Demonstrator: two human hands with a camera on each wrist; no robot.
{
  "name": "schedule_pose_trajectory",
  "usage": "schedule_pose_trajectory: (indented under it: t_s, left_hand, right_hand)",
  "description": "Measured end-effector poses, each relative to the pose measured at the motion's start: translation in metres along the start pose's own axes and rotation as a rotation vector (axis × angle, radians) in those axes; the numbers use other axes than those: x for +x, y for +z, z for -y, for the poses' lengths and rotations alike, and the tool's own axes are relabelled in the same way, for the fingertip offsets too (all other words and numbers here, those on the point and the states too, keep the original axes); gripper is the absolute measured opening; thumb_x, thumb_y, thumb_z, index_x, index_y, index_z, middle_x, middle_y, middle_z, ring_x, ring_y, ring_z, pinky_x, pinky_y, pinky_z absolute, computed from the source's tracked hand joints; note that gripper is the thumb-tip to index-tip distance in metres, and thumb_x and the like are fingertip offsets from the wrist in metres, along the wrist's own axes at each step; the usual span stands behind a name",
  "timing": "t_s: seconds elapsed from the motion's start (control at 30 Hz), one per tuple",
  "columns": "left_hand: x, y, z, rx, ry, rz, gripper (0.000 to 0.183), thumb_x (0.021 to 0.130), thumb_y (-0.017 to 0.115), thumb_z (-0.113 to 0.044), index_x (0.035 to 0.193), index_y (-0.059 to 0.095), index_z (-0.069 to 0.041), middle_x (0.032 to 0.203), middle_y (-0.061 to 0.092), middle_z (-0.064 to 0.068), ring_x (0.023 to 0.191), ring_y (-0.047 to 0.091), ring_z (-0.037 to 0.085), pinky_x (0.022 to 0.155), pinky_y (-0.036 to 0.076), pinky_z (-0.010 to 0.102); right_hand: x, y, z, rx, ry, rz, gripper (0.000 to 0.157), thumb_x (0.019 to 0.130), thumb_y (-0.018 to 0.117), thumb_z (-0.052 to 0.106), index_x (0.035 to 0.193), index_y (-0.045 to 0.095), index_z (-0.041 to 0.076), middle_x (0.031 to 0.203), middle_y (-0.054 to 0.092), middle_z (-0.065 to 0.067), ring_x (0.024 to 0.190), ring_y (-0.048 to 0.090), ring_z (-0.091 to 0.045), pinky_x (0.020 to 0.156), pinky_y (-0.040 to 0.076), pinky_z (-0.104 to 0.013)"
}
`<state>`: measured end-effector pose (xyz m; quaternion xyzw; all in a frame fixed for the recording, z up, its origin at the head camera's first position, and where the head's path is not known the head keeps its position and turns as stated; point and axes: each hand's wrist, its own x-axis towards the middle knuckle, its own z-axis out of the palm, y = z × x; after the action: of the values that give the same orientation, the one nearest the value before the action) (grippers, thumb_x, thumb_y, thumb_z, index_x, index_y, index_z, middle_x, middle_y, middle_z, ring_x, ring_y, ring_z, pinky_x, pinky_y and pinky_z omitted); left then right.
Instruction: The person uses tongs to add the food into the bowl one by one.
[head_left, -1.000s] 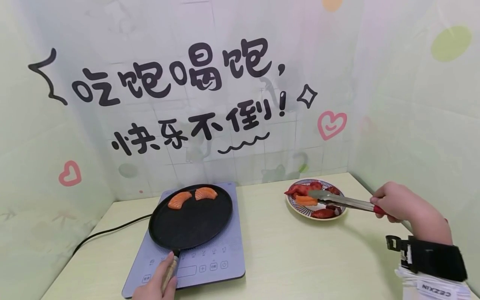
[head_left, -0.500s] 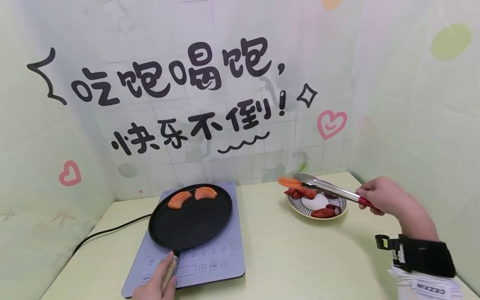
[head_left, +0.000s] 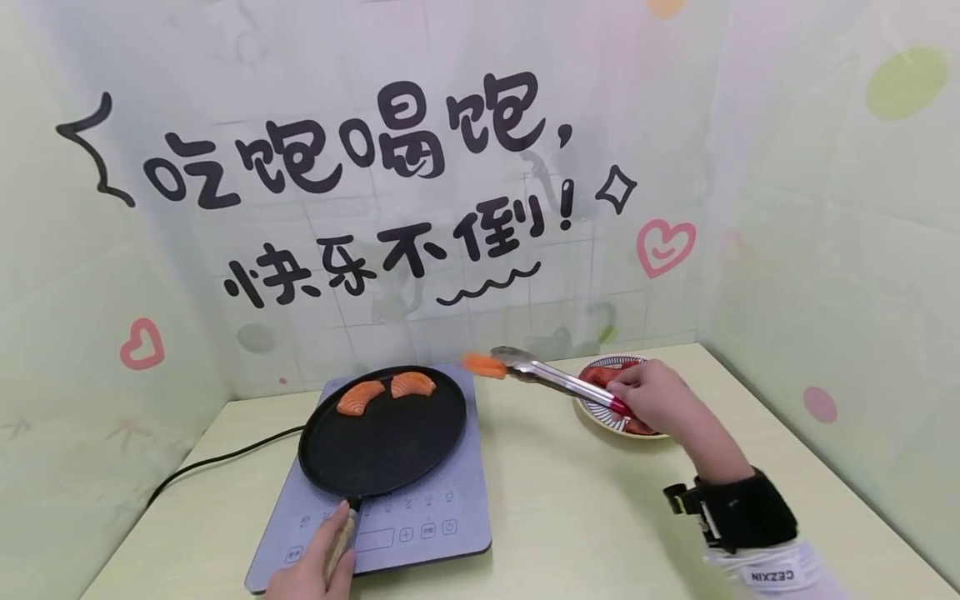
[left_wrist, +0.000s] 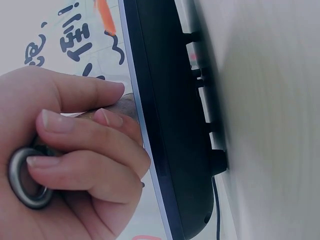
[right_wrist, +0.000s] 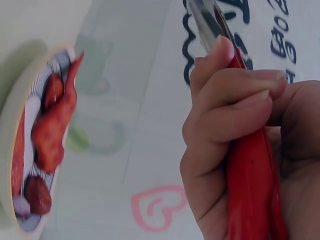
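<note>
My right hand (head_left: 660, 407) grips red-handled metal tongs (head_left: 558, 377), its fingers curled round the handles in the right wrist view. The tongs pinch an orange piece of food (head_left: 485, 365), blurred, just right of the frying pan. My left hand (head_left: 315, 560) is wrapped round the wooden handle (head_left: 339, 546) of the flat black frying pan (head_left: 382, 442); a metal hanging ring (left_wrist: 31, 177) shows at its end in the left wrist view. Two orange salmon-like slices (head_left: 360, 398) lie at the pan's far side. The patterned plate (head_left: 596, 414) is partly behind my right hand and holds reddish meat-like pieces (right_wrist: 52, 130).
Under the pan is a grey-blue induction cooktop (head_left: 465, 508) with touch keys at its front. A black cable (head_left: 225, 460) runs from it to the left across the pale table (head_left: 555, 508). Printed curtains (head_left: 480, 317) stand close behind and at both sides.
My right hand has lifted the orange piece off the plate with the tongs and carried it left toward the pan. My left hand and the pan stay in place.
</note>
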<state>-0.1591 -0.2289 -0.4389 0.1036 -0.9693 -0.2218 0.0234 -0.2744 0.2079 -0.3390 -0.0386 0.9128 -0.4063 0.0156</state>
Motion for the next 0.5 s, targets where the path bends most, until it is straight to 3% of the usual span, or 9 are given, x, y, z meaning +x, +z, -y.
schedule_pose_trajectory:
  t_s: [0.17, 0.5]
  left_hand:
    - [0.0, -0.002, -0.004, -0.007, -0.007, 0.016, 0.058, 0.1, 0.068, -0.026, 0.154, 0.052, -0.012, 0.089, 0.073, 0.022, 0.061, 0.056, 0.021, 0.059, 0.043, 0.034]
    - [0.0, -0.002, -0.003, 0.0, -0.013, 0.013, 0.058, 0.099, 0.069, -0.026, 0.153, 0.053, -0.012, 0.088, 0.073, 0.023, 0.062, 0.057, 0.021, 0.06, 0.043, 0.034]
  right_hand:
    - [-0.004, 0.019, 0.016, 0.09, 0.012, 0.045, 0.022, 0.107, 0.059, 0.01, 0.111, 0.076, -0.003, 0.067, 0.068, -0.002, 0.048, 0.046, -0.011, 0.049, 0.039, -0.024]
    - [-0.006, 0.05, 0.033, 0.095, 0.006, 0.046, 0.021, 0.108, 0.057, 0.008, 0.104, 0.075, -0.002, 0.07, 0.069, -0.005, 0.05, 0.047, -0.011, 0.051, 0.041, -0.023]
